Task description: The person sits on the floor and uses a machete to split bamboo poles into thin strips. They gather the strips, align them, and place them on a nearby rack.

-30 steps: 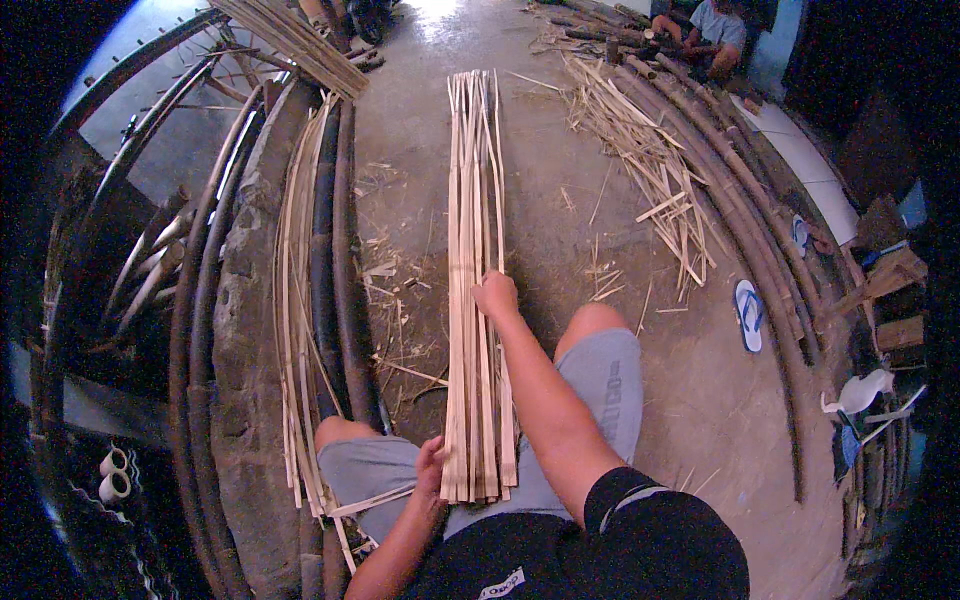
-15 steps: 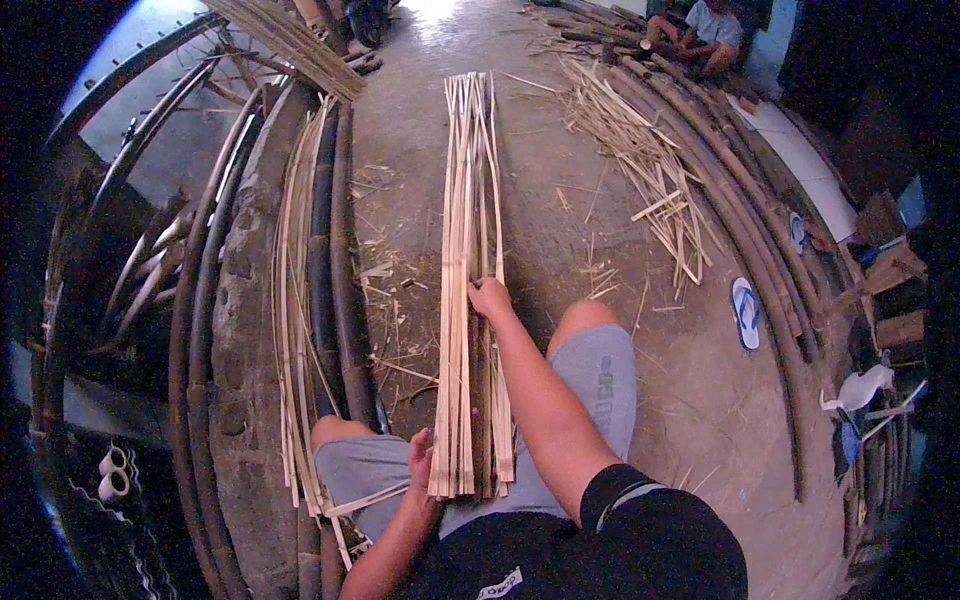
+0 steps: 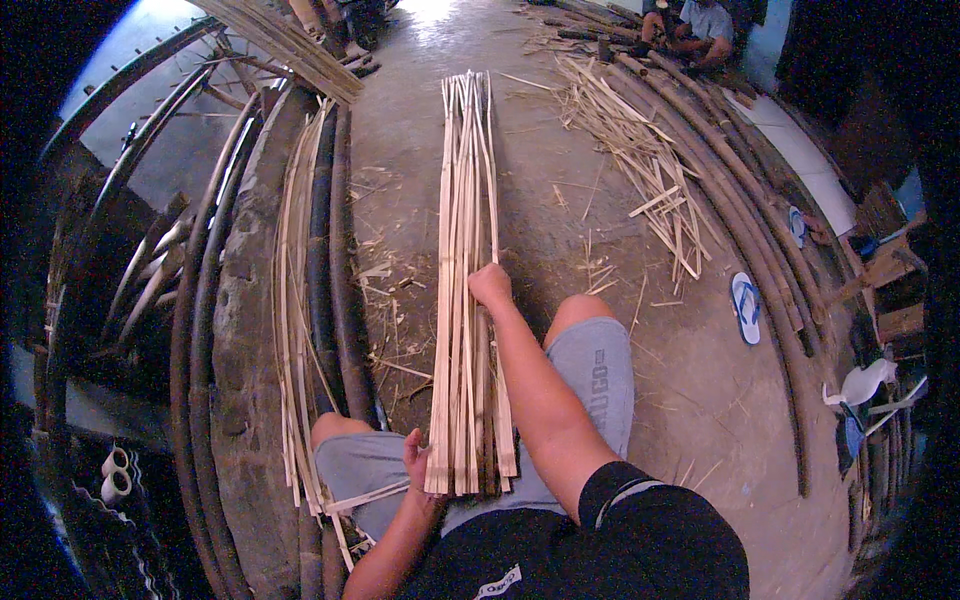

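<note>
A long bundle of pale split-bamboo strips (image 3: 458, 330) lies lengthwise across my lap and stretches away over the floor. My right hand (image 3: 488, 286) is closed around strips on the bundle's right side, about midway along. Darker strips lie in the gap just below this hand. At the near end, my left hand (image 3: 416, 462) is at the bundle's left edge, thumb up, holding the strips from the side; its other fingers are partly hidden by them. Two thin strips (image 3: 375, 497) stick out to the left beside my left wrist.
Dark bamboo poles (image 3: 345, 260) and more thin strips (image 3: 290, 300) run along my left. To the right lie a loose heap of strips (image 3: 640, 165), long poles (image 3: 740, 220) and a blue-and-white flip-flop (image 3: 745, 308). Another person (image 3: 705, 35) sits at the far right. Shavings litter the floor.
My right hand has moved slightly farther along the bundle and turned, its back now more upward. The strips have shifted a little to the left at that spot. My left hand stays nearly still.
</note>
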Demonstrator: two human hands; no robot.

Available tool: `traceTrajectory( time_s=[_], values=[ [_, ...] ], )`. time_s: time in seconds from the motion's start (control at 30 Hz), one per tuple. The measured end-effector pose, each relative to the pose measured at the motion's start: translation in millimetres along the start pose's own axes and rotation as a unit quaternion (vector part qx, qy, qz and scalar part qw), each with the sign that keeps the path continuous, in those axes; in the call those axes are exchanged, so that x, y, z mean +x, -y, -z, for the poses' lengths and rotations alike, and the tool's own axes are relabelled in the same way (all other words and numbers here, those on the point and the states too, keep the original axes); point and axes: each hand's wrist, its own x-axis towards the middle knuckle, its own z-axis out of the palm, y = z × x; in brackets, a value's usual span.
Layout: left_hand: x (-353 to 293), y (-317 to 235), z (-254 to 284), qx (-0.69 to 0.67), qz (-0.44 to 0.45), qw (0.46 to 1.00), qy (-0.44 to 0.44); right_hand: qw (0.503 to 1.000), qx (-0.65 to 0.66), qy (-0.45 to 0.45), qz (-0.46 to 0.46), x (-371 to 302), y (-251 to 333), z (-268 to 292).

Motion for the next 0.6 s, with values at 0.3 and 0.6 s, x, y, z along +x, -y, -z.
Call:
traceTrajectory(
  time_s=[0.3, 0.6],
  values=[
    [3.7, -8.5, -9.5, -0.208, 0.168, 0.959, 0.097, 0.995, -0.06, 0.083, 0.014, -11.8, 18.2, 30.3],
    [6.9, -3.3, -5.3, -0.217, 0.162, 0.957, 0.104, 0.993, -0.072, 0.088, 0.029, -17.7, 29.3, 33.9]
  ],
)
